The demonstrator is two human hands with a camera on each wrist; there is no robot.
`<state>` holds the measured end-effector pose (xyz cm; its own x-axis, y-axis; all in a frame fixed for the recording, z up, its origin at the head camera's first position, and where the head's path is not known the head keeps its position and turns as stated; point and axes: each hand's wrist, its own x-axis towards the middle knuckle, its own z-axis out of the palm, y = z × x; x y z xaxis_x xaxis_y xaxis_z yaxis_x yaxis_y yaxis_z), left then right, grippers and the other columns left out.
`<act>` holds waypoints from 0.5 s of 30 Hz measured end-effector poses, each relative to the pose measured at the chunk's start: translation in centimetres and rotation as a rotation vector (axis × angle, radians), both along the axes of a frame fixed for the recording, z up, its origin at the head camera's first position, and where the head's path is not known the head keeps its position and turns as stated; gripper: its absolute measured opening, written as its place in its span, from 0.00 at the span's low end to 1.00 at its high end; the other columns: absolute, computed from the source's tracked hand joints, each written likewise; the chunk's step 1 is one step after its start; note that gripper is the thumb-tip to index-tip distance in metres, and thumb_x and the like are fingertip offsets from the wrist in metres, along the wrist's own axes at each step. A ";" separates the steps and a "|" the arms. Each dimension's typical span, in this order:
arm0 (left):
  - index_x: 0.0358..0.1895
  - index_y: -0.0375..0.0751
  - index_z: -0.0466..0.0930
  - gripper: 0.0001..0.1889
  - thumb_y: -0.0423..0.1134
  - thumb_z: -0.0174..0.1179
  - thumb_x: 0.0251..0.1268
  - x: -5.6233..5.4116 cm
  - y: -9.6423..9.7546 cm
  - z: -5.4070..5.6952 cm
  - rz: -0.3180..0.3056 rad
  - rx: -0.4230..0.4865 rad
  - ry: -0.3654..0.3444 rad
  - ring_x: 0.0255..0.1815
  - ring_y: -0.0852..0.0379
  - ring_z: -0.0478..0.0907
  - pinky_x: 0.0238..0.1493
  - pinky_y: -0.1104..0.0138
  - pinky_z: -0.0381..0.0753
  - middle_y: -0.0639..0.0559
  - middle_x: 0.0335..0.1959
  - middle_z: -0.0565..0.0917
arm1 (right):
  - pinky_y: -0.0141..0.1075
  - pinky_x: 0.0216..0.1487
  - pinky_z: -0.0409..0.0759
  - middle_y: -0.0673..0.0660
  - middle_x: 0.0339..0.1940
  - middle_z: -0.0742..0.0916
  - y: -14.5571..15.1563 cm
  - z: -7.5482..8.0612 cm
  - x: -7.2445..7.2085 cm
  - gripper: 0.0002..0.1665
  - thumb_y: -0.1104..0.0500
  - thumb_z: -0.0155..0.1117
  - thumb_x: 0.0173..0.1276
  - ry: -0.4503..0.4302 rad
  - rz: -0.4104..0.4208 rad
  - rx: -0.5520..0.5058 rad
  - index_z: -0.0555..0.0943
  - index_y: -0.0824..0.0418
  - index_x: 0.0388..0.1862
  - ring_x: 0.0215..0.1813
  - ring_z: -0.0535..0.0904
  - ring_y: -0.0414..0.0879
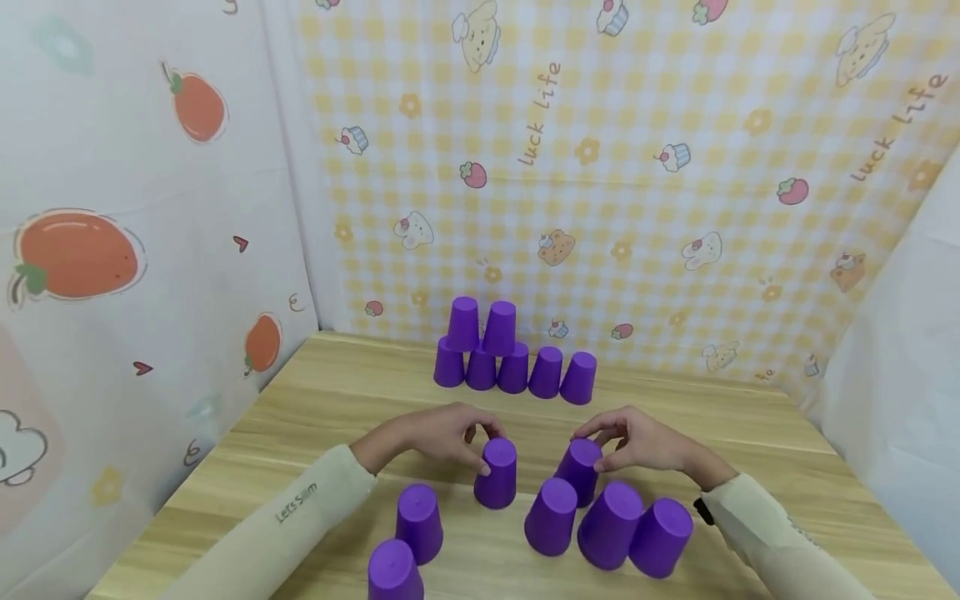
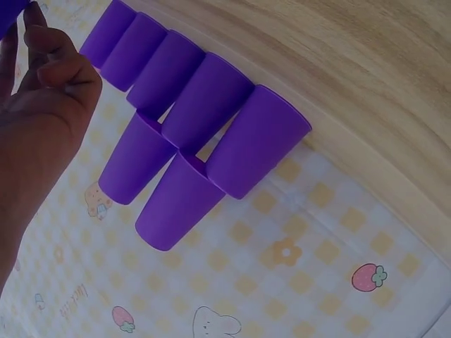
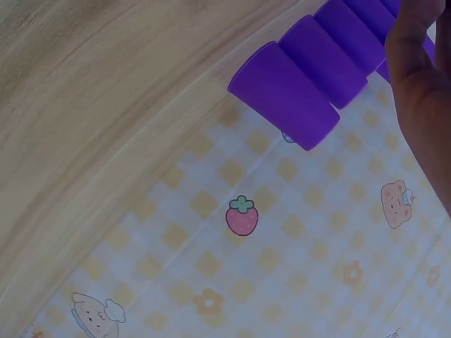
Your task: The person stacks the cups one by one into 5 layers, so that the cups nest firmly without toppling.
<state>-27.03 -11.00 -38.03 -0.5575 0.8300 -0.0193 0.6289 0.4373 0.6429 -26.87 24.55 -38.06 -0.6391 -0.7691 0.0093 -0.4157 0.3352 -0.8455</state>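
In the head view my left hand (image 1: 447, 434) holds an upside-down purple cup (image 1: 497, 477) between thumb and fingers. To its right, my right hand (image 1: 651, 442) grips another upside-down purple cup (image 1: 579, 477) near its narrow end. Farther back, several purple cups stand in a row, the rightmost cup (image 1: 578, 379) tilting slightly in view. On the row's left part sit two more, a left upper cup (image 1: 463, 325) and a right upper cup (image 1: 499, 329). The left wrist view shows the left hand (image 2: 53, 98) with only a corner of its cup.
Close in front of the right hand stand three purple cups, including a middle cup (image 1: 611, 527). Two others, a farther cup (image 1: 419, 523) and a nearer cup (image 1: 395, 573), stand by the left forearm. A wooden table (image 1: 720, 417) meets a checked cloth backdrop (image 1: 637, 208).
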 end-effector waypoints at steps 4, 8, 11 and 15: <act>0.55 0.46 0.81 0.21 0.43 0.73 0.57 0.0 0.1 0.1 0.039 0.004 0.020 0.38 0.56 0.76 0.43 0.70 0.75 0.64 0.44 0.81 | 0.42 0.40 0.85 0.60 0.52 0.87 0.1 -0.3 0.1 0.27 0.65 0.72 0.62 -0.014 0.017 0.002 0.78 0.68 0.60 0.51 0.85 0.49; 0.56 0.47 0.80 0.22 0.44 0.73 0.58 0.3 0.2 0.1 0.045 -0.003 0.001 0.35 0.63 0.74 0.41 0.70 0.76 0.65 0.44 0.81 | 0.43 0.40 0.85 0.56 0.50 0.88 0.4 -0.6 0.2 0.27 0.64 0.72 0.61 -0.021 0.020 0.016 0.78 0.66 0.60 0.51 0.85 0.47; 0.57 0.45 0.80 0.22 0.43 0.72 0.59 0.3 0.2 0.1 0.045 0.013 0.003 0.35 0.65 0.74 0.42 0.70 0.77 0.64 0.45 0.81 | 0.42 0.39 0.85 0.55 0.49 0.88 0.5 -0.8 0.2 0.26 0.63 0.73 0.61 0.006 0.007 0.007 0.79 0.65 0.59 0.50 0.85 0.47; 0.56 0.45 0.79 0.21 0.41 0.71 0.59 0.1 0.2 0.0 0.040 0.034 0.007 0.34 0.65 0.75 0.41 0.70 0.77 0.62 0.45 0.82 | 0.42 0.38 0.85 0.56 0.49 0.88 0.7 -0.8 0.2 0.26 0.64 0.72 0.62 0.039 -0.002 -0.017 0.79 0.66 0.59 0.49 0.85 0.48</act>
